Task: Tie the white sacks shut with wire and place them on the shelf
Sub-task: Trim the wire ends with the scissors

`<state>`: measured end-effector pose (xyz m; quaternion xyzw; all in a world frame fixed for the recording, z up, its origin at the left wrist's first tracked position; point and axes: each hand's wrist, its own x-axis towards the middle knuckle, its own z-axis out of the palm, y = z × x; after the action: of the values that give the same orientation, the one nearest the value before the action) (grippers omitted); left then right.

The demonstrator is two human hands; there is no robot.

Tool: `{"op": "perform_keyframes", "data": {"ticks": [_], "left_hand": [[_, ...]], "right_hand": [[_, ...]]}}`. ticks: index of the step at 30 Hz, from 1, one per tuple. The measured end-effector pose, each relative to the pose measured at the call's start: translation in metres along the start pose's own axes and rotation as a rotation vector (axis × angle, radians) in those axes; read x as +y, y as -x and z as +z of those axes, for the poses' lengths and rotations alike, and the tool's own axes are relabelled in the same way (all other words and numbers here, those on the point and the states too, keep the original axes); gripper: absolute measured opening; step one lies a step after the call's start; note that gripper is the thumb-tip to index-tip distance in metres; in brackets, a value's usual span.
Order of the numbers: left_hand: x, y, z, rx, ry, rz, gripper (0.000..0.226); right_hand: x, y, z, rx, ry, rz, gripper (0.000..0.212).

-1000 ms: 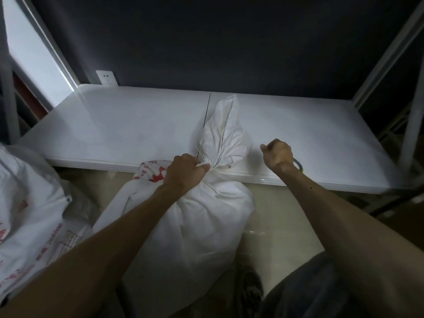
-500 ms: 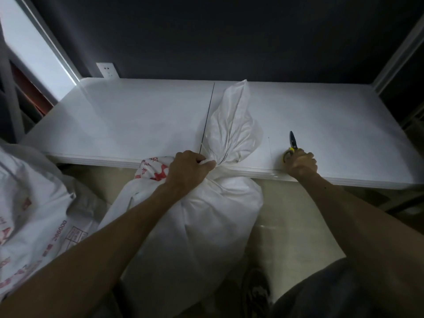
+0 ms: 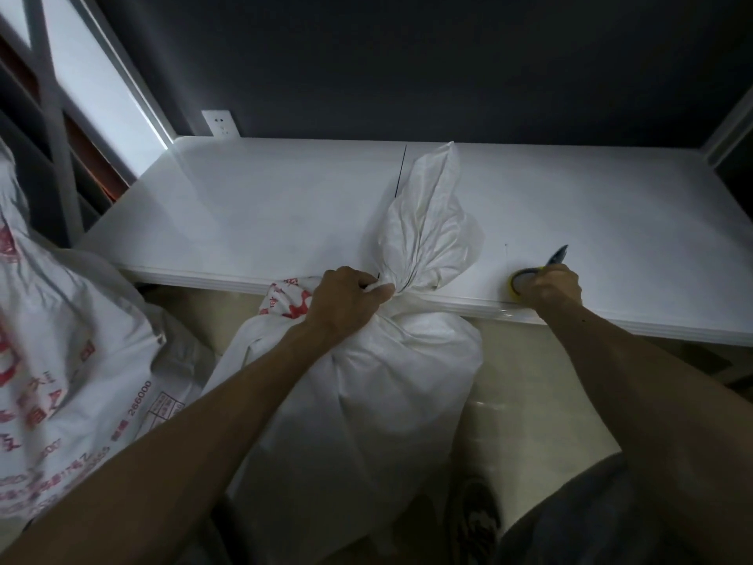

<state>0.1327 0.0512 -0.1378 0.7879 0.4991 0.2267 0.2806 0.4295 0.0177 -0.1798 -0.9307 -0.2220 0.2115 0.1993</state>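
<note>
A full white sack [image 3: 366, 401] stands on the floor against the front edge of the white shelf [image 3: 265, 205]. Its gathered top [image 3: 428, 234] fans out over the shelf. My left hand [image 3: 346, 295] grips the bunched neck, where a thin dark wire [image 3: 401, 169] sticks up beside the fabric. Further right, my right hand [image 3: 550, 285] is curled round the yellow handles of a pair of scissors [image 3: 556, 254] lying on the shelf, blades pointing away from me.
Another white sack with red print [image 3: 61, 381] lies at the left on the floor. Metal shelf uprights [image 3: 57, 128] rise at the left, and one at the far right [image 3: 729, 124]. A wall socket [image 3: 220, 123] sits behind the shelf. My shoe [image 3: 474, 519] is beside the sack.
My right hand has moved onto the scissors on the shelf and closed round their handles. The left hand has kept its grip on the sack's neck.
</note>
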Motion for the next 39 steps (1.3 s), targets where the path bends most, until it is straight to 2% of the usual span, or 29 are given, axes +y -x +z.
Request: {"op": "perform_keyframes", "data": {"ticks": [2,5,9,12,14,17,20,24,26,31,33,35,39], "left_hand": [[0.0,0.001,-0.002,-0.003,-0.012,0.007,0.05],[0.001,0.002,-0.002,-0.001,-0.03,0.031,0.052],[0.001,0.0,0.0,-0.013,-0.026,0.032,0.05],[0.002,0.001,-0.002,-0.005,-0.026,0.036,0.051],[0.002,0.003,-0.004,-0.002,-0.032,0.031,0.05],[0.006,0.006,-0.008,-0.02,-0.039,0.008,0.05],[0.006,0.009,-0.016,-0.054,-0.01,0.005,0.052],[-0.005,0.015,-0.031,-0.103,0.074,-0.046,0.05],[-0.012,0.018,-0.043,-0.117,0.084,-0.076,0.052],[-0.029,0.031,-0.078,-0.157,0.195,-0.129,0.065],[-0.032,0.038,-0.089,-0.168,0.212,-0.132,0.06],[-0.036,0.044,-0.098,-0.17,0.227,-0.12,0.057],[-0.047,0.05,-0.11,-0.123,0.257,-0.137,0.071]], "right_hand": [[0.002,0.004,-0.001,0.051,-0.039,0.083,0.06],[0.001,0.015,-0.001,0.034,0.002,0.062,0.05],[0.0,0.017,0.0,-0.027,0.057,0.038,0.064],[-0.005,0.017,0.002,-0.014,0.023,-0.016,0.041],[-0.012,0.021,-0.003,0.002,-0.019,-0.052,0.034],[-0.023,0.028,-0.014,0.018,-0.199,-0.052,0.031],[-0.039,0.044,-0.029,0.0,-0.456,-0.087,0.039],[-0.072,0.082,-0.05,-0.073,-0.69,-0.261,0.025],[-0.091,0.1,-0.056,-0.159,-0.713,-0.377,0.032],[-0.116,0.149,-0.066,-0.402,-0.497,-0.63,0.038],[-0.12,0.167,-0.066,-0.514,-0.339,-0.719,0.042],[-0.123,0.176,-0.058,-0.574,-0.129,-0.799,0.051],[-0.122,0.186,-0.044,-0.613,0.159,-0.905,0.054]]}}
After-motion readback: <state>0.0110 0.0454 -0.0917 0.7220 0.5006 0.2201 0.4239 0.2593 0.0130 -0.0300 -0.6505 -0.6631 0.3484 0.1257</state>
